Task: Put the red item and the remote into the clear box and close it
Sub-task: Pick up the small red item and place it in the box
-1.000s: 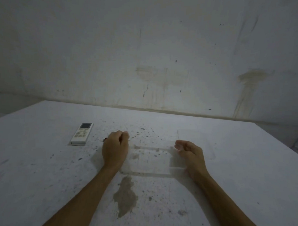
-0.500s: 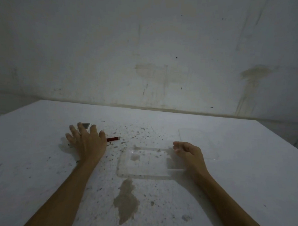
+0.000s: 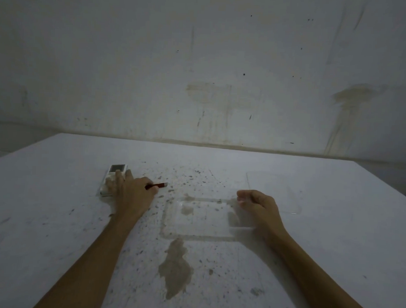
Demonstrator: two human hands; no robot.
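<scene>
A dim room with a stained, pale wall [image 3: 211, 73]; in front of it, a white table [image 3: 57, 218] speckled with dark flecks and marked by one brownish stain [image 3: 175, 270] near the front edge. The left hand [image 3: 134, 193] lies palm down over the lower part of the white remote [image 3: 113, 178], fingers wrapped along its right side; the remote's small screen end shows beyond the fingertips. Whether the remote is lifted or resting on the table cannot be told. The red item [image 3: 158, 185], slim and pen-like, lies on the table just beside the left hand, its near end hidden under the thumb side. The clear box [image 3: 199, 220], shallow and open, sits at centre with nothing visible inside. The right hand [image 3: 257, 206] rests at the box's right edge, fingers loosely curled; what it grips, if anything, cannot be told. A clear lid [image 3: 274, 193] lies flat just behind and to the right of the right hand.
</scene>
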